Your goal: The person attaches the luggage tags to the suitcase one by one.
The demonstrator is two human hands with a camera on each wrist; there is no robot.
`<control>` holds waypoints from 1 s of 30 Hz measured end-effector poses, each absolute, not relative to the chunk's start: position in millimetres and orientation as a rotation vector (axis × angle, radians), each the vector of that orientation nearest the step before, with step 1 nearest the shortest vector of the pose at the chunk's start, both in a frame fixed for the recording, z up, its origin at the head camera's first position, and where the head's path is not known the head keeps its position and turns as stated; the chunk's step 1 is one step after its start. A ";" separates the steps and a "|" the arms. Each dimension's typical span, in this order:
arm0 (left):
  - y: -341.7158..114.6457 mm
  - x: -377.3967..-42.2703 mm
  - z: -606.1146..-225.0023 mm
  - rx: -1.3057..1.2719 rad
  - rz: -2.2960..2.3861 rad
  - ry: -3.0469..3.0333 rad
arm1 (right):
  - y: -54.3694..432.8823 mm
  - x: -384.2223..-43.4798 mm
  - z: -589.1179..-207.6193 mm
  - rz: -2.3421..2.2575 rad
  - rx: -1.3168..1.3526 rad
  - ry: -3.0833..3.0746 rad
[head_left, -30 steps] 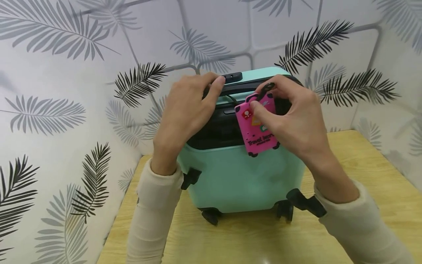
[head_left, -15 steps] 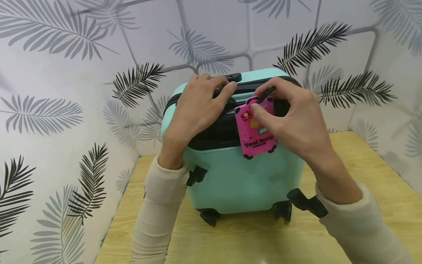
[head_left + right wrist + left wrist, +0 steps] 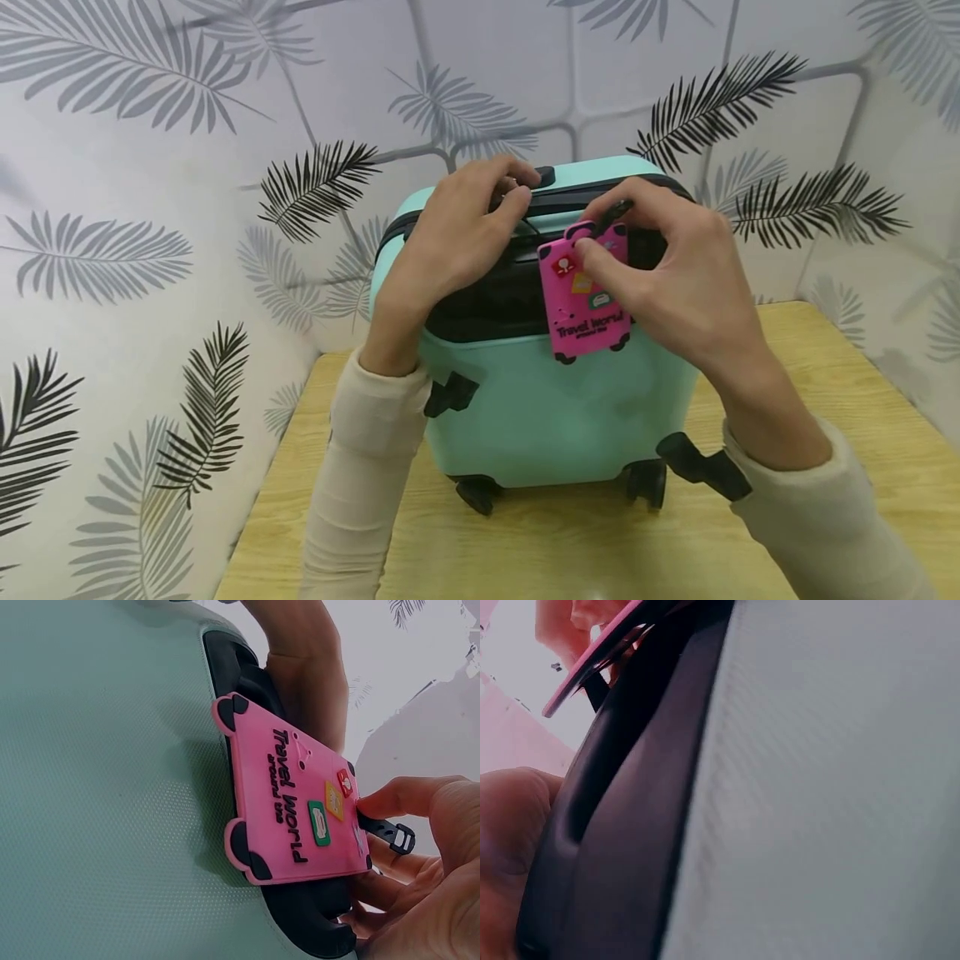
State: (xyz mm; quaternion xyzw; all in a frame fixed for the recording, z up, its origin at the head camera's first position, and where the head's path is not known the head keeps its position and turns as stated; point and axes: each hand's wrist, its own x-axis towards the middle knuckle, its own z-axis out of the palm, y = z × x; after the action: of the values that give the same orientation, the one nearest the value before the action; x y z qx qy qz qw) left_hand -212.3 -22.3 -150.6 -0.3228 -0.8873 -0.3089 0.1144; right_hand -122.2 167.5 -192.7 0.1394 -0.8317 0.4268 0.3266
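A mint-green suitcase (image 3: 555, 417) stands upright with its black recessed panel facing me. My right hand (image 3: 678, 262) pinches the top of a pink luggage tag (image 3: 585, 304) between thumb and fingers. The tag hangs in front of the panel, its "Travel World" print showing. From its upper end runs a black strap (image 3: 382, 827) with a small buckle, plain in the right wrist view. My left hand (image 3: 461, 233) is at the suitcase's upper left, fingers loosely bent above the black carry handle (image 3: 581, 802). The handle partly hides behind my hands.
Beneath the suitcase is a light wood-grain tabletop (image 3: 517, 550), on which its black wheels (image 3: 643, 483) stand. A leaf-patterned wall (image 3: 187, 167) rises close behind and at the left. Black camera mounts (image 3: 703, 465) sit on both cuffs.
My left hand has shifted slightly right along the suitcase top, and its thumb and fingers have lifted. My right hand keeps its hold on the luggage tag, which now hangs straighter.
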 end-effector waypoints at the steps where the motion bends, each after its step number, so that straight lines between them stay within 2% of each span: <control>1: -21.9 -212.6 -150.0 -0.960 -0.928 -2.588 | 167.7 -122.0 -192.8 1.114 0.366 -2.180; 17: -19.9 -215.2 -152.5 -0.879 -0.993 -2.408 | 163.6 -123.1 -197.4 1.098 0.413 -2.148; 30: -18.9 -212.7 -155.7 -0.756 -0.942 -2.547 | 162.0 -126.8 -202.5 1.176 0.559 -2.023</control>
State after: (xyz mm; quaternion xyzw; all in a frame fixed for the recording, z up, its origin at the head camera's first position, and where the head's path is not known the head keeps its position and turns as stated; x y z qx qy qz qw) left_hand -212.7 -18.9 -155.7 -0.2648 -0.8918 -0.3297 0.1608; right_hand -126.8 162.0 -202.5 0.2167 -0.7848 0.4560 0.3596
